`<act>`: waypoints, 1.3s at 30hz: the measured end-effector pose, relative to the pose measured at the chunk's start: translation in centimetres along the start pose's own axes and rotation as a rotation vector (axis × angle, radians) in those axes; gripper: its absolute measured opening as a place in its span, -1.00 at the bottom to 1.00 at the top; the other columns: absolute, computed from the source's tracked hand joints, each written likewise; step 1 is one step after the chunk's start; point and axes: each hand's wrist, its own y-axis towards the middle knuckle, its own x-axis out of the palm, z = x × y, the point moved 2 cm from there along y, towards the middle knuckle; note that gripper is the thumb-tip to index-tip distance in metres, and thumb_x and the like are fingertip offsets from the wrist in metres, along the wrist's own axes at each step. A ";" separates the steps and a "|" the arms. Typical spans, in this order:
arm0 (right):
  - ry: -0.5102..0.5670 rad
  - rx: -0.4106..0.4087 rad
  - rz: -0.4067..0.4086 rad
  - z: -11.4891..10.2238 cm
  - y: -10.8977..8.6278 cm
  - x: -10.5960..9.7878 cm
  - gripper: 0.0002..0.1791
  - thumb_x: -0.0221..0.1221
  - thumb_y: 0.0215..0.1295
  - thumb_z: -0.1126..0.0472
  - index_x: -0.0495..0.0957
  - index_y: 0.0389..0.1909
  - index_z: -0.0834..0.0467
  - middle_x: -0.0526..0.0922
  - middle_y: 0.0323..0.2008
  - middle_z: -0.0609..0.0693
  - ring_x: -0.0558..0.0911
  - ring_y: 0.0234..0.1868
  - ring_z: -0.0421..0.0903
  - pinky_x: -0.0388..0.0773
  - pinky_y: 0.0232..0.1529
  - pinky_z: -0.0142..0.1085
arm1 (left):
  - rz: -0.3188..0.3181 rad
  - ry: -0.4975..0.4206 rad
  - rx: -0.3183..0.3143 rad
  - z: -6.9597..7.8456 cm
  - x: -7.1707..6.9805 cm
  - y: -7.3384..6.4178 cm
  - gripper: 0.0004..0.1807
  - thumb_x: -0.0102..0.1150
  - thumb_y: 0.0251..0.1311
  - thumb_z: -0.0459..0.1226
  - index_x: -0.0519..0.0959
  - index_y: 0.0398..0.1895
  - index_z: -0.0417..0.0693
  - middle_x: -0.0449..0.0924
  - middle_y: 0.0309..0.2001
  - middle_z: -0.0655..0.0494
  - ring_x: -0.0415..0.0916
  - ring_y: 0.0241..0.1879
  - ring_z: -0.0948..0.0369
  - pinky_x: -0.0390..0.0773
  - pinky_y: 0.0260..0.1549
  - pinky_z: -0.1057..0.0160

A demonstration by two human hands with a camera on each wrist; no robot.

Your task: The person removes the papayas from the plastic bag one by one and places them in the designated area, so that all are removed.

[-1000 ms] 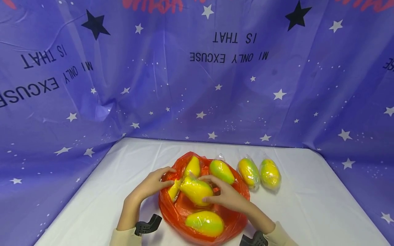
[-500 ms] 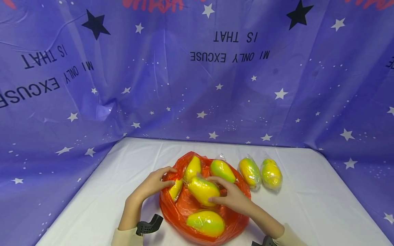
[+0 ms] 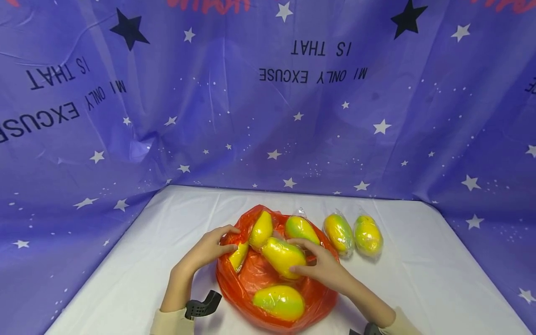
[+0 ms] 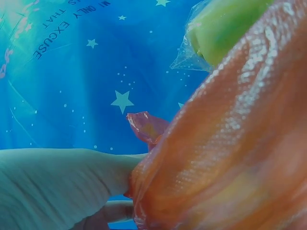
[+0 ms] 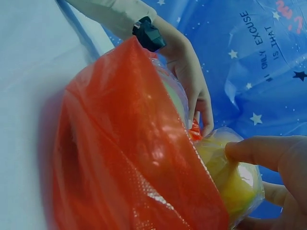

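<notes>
My left hand (image 3: 212, 245) pinches the red bag (image 3: 235, 294) at ten o'clock, my right hand (image 3: 324, 269) grips one wrapped fruit (image 3: 282, 256) mid-bag, two fruits (image 3: 339, 234) already lie out at two o'clock, and four others (image 3: 278, 302) seem left inside.

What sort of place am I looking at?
Probably a staged recording booth: a star-printed purple curtain around a white-covered table with wrapped mangoes and a red plastic bag.

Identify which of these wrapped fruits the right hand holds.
The mostly yellow fruit over the middle of the red bag. Only this one is gripped by the right hand; every other fruit is outside that grip.
</notes>
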 end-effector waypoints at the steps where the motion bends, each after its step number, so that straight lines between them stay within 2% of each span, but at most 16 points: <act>1: -0.002 -0.002 0.005 0.0 0.0 -0.1 -0.42 0.39 0.11 0.02 0.46 0.19 -0.18 0.51 0.15 -0.20 0.51 0.04 -0.09 0.46 0.05 -0.10 | -0.001 -0.002 0.002 0.0 0.0 0.0 -0.65 0.28 0.18 -0.29 0.58 0.05 0.02 0.50 0.17 -0.05 0.37 0.21 -0.09 0.34 0.14 -0.18; 10: -0.006 0.014 0.032 -0.4 -0.8 -1.0 -0.40 0.39 0.10 0.01 0.46 0.20 -0.19 0.51 0.14 -0.17 0.51 -0.01 -0.07 0.50 0.00 -0.15 | 0.013 -0.009 -0.007 0.1 0.2 0.0 -0.65 0.29 0.15 -0.32 0.58 0.03 -0.01 0.52 0.13 -0.05 0.39 0.18 -0.09 0.35 0.14 -0.17; 20: -0.025 0.014 0.093 -0.3 -1.6 -2.7 -0.40 0.39 0.10 -0.02 0.46 0.20 -0.19 0.50 0.17 -0.15 0.49 0.10 -0.02 0.45 0.07 -0.08 | 0.011 -0.010 -0.018 0.2 0.3 0.0 -0.66 0.29 0.15 -0.32 0.58 0.02 -0.01 0.50 0.16 -0.06 0.35 0.22 -0.10 0.31 0.17 -0.17; 27: -0.017 -0.014 0.117 -0.1 -2.0 -3.7 -0.41 0.39 0.11 -0.01 0.47 0.20 -0.15 0.51 0.17 -0.10 0.53 0.02 0.00 0.55 -0.05 -0.17 | 0.011 -0.002 -0.010 0.3 0.2 0.0 -0.67 0.28 0.15 -0.33 0.58 0.02 -0.02 0.51 0.16 -0.07 0.36 0.22 -0.11 0.31 0.16 -0.18; 39: -0.011 0.037 0.158 0.1 -2.5 -4.5 -0.39 0.39 0.11 0.01 0.46 0.22 -0.14 0.47 0.22 -0.04 0.51 0.07 0.00 0.50 -0.03 -0.10 | 0.009 0.005 0.004 0.2 0.2 0.2 -0.67 0.29 0.16 -0.30 0.58 0.02 -0.02 0.52 0.14 -0.07 0.38 0.19 -0.10 0.35 0.13 -0.18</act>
